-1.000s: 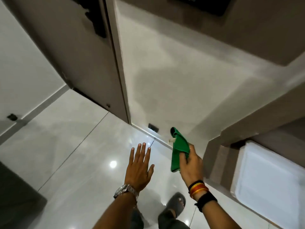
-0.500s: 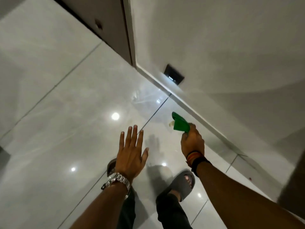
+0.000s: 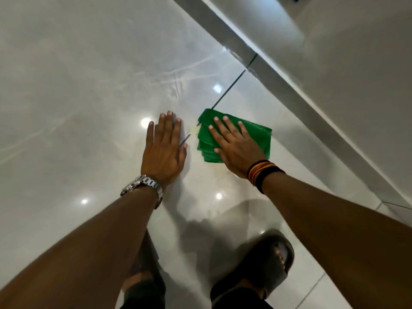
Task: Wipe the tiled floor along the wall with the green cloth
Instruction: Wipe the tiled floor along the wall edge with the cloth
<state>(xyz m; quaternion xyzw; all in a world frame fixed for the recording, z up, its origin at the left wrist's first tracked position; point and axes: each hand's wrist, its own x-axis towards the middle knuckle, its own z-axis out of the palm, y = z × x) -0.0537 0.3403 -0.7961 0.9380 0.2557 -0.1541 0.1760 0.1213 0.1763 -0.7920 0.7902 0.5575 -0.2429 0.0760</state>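
Note:
The green cloth (image 3: 258,136) lies folded flat on the glossy white tiled floor (image 3: 89,85), just short of the grey skirting (image 3: 289,85) at the foot of the wall. My right hand (image 3: 236,146) presses down on the cloth with fingers spread; a small pale tag sticks out at the cloth's left edge. My left hand (image 3: 163,148) rests flat on the bare tile to the left of the cloth, palm down, holding nothing. A dark grout line (image 3: 231,85) runs from the skirting to the cloth.
The white wall (image 3: 345,52) rises at the upper right. My dark sandal (image 3: 267,262) stands on the floor at the lower right, my other foot beside it under my left arm. Ceiling lights reflect off the tiles.
I have bent down close to the floor. My right hand brought the cloth down from the air and laid it flat on the tile; my left hand came down onto the floor.

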